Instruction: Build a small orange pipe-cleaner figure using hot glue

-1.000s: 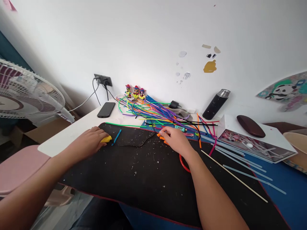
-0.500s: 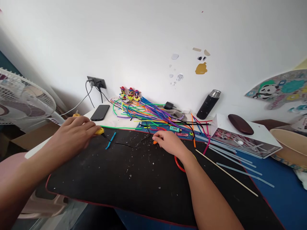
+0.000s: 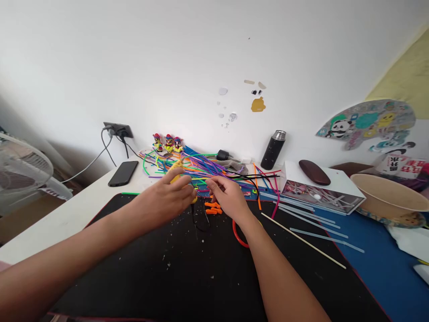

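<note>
At the far left a white fan (image 3: pixel 25 166) is cut off by the frame edge and blurred. A dark phone (image 3: pixel 123 173) lies on the white tabletop (image 3: pixel 72 212), near the back left edge of the black mat (image 3: pixel 147 268). Three small figurines (image 3: pixel 168 143) stand against the wall, behind a heap of coloured strands (image 3: pixel 214 163).

The left hand (image 3: pixel 166 197) is raised over the mat's back part, its fingers wrapped around a yellow tool (image 3: pixel 176 168); the grip covers the tool's middle, so yellow shows only above and below the fist. A thin black cord (image 3: pixel 193 218) hangs just under it. Short orange pieces (image 3: pixel 213 209) lie on the mat between the two hands, some partly behind the right hand (image 3: pixel 226 194). That hand's thumb and forefinger come close together at the tips, though I cannot tell whether they pinch anything.

The right forearm hides part of a red loop (image 3: pixel 237 235). Farther right lie a pale stick (image 3: pixel 303 240) and a white box (image 3: pixel 338 185) (a dark oval case (image 3: pixel 314 172) rests on top), with a tan bowl (image 3: pixel 385 197) beyond.
</note>
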The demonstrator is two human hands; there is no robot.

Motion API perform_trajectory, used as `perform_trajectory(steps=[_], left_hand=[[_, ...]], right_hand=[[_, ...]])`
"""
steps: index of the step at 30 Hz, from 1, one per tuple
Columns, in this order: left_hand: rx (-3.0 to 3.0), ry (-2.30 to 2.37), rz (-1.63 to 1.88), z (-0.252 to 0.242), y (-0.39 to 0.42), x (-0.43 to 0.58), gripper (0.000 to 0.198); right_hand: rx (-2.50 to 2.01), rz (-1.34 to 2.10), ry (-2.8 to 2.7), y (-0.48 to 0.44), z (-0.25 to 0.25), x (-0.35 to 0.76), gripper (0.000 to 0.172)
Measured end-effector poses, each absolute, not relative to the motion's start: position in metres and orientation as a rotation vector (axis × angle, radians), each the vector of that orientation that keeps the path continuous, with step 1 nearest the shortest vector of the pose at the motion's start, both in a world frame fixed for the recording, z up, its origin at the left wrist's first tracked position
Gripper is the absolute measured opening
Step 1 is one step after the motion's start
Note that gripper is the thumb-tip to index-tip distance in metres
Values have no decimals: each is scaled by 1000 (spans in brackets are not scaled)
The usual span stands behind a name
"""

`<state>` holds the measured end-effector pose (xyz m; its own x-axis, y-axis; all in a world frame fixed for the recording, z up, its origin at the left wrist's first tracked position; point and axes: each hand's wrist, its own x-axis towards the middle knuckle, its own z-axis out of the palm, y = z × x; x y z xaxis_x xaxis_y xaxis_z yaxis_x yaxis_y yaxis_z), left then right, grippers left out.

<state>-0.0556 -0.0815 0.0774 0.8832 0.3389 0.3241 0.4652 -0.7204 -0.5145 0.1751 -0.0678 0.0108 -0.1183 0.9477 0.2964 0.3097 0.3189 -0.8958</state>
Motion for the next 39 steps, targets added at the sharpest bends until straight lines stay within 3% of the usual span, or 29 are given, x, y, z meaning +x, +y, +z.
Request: perform_trajectory(steps=[9, 17, 22, 27, 31, 34, 39], left_hand=[[-2420, -216, -171, 74, -80, -18, 34], [-2424, -152, -355, 70, -72, -18, 33], [-2378, -229, -592, 54, -75, -20, 39], [-2302, -488, -998, 25, -91, -21, 35], [-2648, -1102, -1381, 13, -104, -16, 11], [-3077, -1638, -1472, 15, -104, -9, 29], [-3244, -1866, -1547, 27, -96, 3, 49]], right_hand=[[-924, 1127, -1608, -66, 13, 174, 58], [-874, 1295, -1346, -64, 15, 175, 44], [-822, 1401, -1155, -66, 15, 175, 45], [-785, 1481, -1072, -67, 17, 174, 48], [-849, 1439, -1086, -68, 20, 174, 54], [-869, 1370, -1101, -68, 22, 174, 54], [-944, 1172, -1181, -68, 21, 174, 50]])
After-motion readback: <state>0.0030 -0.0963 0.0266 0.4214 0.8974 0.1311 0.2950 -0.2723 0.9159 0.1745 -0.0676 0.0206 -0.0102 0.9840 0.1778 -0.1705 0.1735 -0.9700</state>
